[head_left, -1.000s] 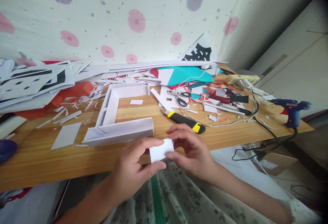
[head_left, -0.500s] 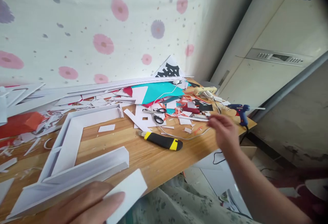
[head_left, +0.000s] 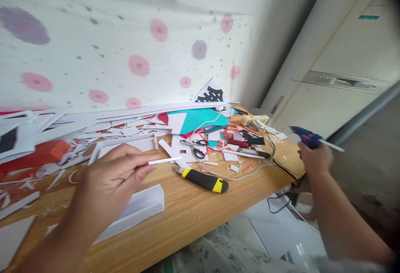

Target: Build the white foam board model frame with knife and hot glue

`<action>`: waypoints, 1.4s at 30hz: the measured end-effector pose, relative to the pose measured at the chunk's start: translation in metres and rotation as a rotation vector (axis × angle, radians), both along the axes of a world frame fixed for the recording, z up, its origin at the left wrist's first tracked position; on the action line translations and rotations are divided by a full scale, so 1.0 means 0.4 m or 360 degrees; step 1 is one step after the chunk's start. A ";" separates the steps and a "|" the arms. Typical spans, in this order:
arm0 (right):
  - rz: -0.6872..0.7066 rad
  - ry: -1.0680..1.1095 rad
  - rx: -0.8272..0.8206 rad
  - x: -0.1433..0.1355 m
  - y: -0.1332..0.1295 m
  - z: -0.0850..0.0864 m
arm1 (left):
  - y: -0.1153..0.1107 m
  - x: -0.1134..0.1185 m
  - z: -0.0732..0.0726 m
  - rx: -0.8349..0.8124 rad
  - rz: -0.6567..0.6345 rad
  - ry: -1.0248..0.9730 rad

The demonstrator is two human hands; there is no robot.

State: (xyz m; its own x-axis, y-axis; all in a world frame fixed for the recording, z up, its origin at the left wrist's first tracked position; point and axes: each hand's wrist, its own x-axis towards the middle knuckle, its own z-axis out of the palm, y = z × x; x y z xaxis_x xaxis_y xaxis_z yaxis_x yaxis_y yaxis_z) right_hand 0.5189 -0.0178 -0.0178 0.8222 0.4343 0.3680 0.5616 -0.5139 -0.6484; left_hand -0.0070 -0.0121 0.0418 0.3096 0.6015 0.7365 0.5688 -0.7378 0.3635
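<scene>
Between the thumb and fingers of my left hand is a small white foam-board piece, seen edge-on. Below and behind that hand lies a white channel-shaped frame, partly hidden by the hand and wrist. At the right end of the table, my right hand is closed around the handle of a blue glue gun, a white glue stick poking out of its back. The gun is lifted, its nozzle pointing left. A black and yellow utility knife lies on the table between my hands, blade out.
Black-handled scissors lie among paper and board scraps. Behind them are a turquoise sheet and a power strip. Cables run across the table's right side. An orange block sits at left, with a floral cloth behind.
My right hand has moved right and taken hold of the glue gun, lifting it. My left hand has risen with the white piece, now turned edge-on. The view has shifted slightly.
</scene>
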 end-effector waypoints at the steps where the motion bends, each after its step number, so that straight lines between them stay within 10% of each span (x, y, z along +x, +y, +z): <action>1: 0.0056 0.0066 0.0124 -0.035 -0.010 0.012 | 0.004 -0.002 -0.004 -0.0015 -0.0005 0.0014; 5: 0.0898 0.0555 0.0791 -0.232 -0.075 0.060 | -0.010 -0.015 -0.018 -0.0023 0.0056 -0.0006; 15: 0.2424 0.0198 0.0344 -0.725 -0.095 0.105 | -0.008 -0.026 -0.040 0.0292 0.0130 0.0069; 42: 0.2446 0.0087 0.0285 -0.774 -0.073 0.083 | -0.005 -0.057 -0.056 0.0243 0.0134 -0.0022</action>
